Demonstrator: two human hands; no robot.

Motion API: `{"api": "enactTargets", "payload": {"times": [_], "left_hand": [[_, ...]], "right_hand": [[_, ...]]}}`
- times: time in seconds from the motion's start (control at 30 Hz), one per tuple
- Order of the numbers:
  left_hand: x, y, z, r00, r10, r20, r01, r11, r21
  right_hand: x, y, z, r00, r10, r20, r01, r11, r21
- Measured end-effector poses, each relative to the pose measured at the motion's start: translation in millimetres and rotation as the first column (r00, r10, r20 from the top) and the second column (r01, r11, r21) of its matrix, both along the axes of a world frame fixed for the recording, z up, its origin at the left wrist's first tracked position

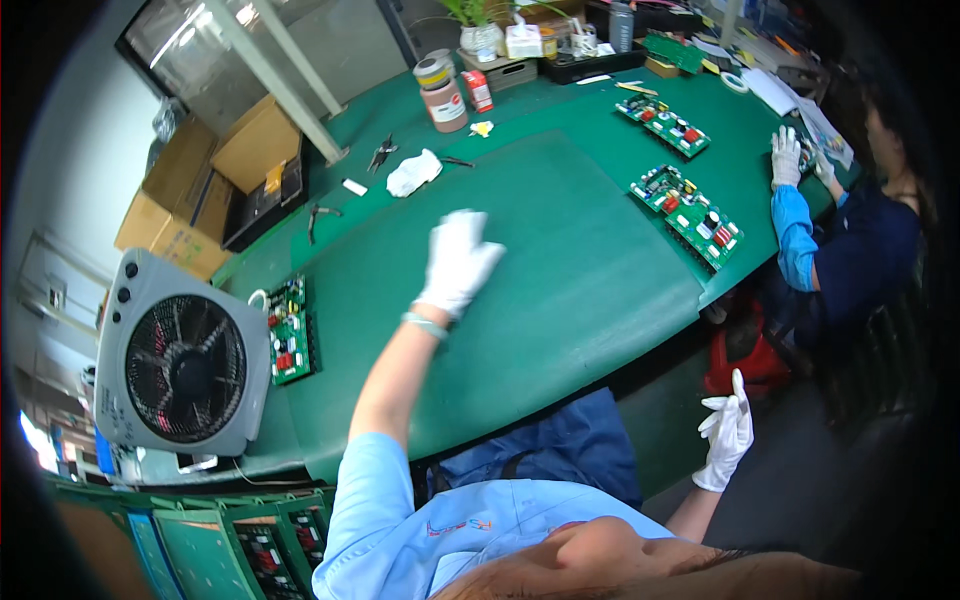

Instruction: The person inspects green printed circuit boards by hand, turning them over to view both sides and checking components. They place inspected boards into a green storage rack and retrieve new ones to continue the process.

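Observation:
My left hand (pixel 460 264), in a white glove, is over the green mat (pixel 540 300) with its thumb spread from the fingers. Nothing shows in it. My right hand (pixel 728 438), also gloved, is beyond the table's front edge, one finger stretched up and the others partly bent, with nothing visible in it. To the right on the table lie two green circuit boards, a nearer one (pixel 688 215) and a farther one (pixel 664 126). Another circuit board (pixel 290 335) sits at the left beside the fan. A crumpled white cloth (pixel 413 174) lies beyond my left hand.
A grey box fan (pixel 185 355) stands at the left, with an open cardboard box (pixel 185 200) behind it. Pliers (pixel 320 222) and a pinkish jar (pixel 445 105) are toward the back. At the right a co-worker's gloved hand (pixel 786 158) is over the table. A red stool (pixel 745 360) stands below.

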State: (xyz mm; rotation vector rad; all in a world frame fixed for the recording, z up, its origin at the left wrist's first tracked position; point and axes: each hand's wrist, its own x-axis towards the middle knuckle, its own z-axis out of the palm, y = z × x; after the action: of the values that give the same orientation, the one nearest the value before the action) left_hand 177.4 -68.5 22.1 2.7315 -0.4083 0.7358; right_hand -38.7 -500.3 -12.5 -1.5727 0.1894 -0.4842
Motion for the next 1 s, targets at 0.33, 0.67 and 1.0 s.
{"api": "enactTargets", "payload": {"times": [0.33, 0.67, 1.0], "left_hand": [[7.6, 177.7, -82.9, 0.668, 0.730, -0.146, -0.693, 0.681, 0.236], [64.2, -159.0, -23.8, 0.949, -0.253, -0.189, 0.267, 0.962, 0.055], [-125.6, -250.1, -16.5, 0.079, -0.937, -0.340, 0.949, 0.175, -0.263]], "right_hand": [[37.5, 7.5, 1.9, 0.960, 0.080, -0.267, -0.089, 0.996, -0.022], [61.3, -7.2, 12.9, 0.971, -0.038, -0.236, 0.052, 0.997, 0.050], [266.2, -26.2, 30.9, 0.985, 0.034, 0.171, 0.136, 0.469, -0.873]]}}
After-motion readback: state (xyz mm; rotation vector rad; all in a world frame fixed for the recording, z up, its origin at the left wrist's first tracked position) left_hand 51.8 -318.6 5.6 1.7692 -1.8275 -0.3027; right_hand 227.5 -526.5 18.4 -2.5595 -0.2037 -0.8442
